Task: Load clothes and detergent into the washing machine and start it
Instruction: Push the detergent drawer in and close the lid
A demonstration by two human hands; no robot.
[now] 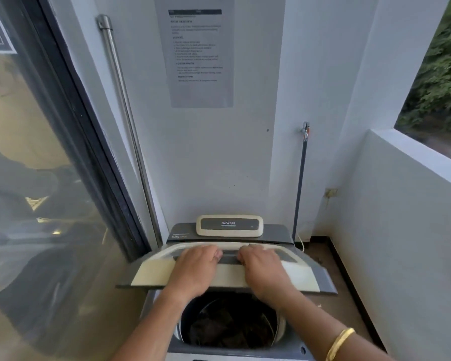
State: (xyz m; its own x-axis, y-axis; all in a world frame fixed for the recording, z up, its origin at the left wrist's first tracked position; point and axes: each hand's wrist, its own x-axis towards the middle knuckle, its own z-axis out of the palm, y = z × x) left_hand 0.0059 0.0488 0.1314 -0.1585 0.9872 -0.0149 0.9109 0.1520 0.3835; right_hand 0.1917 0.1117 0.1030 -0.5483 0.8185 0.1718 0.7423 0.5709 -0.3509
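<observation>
Over the grey top-load washing machine (182,235), we are holding its cream-and-grey folding lid (154,274) with both hands, side by side. Our left hand (195,269) and right hand (264,269) are each curling their fingers over the lid's middle ridge, gripping it. The lid is sitting partly folded and tilted above the round steel drum (276,327). Dark clothes (227,332) are lying inside the drum. A gold bangle (340,343) is sitting on our right wrist.

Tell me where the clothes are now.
Head view, bottom centre: dark clothes lie inside the drum, beneath the lid the left hand and right hand hold.
</observation>
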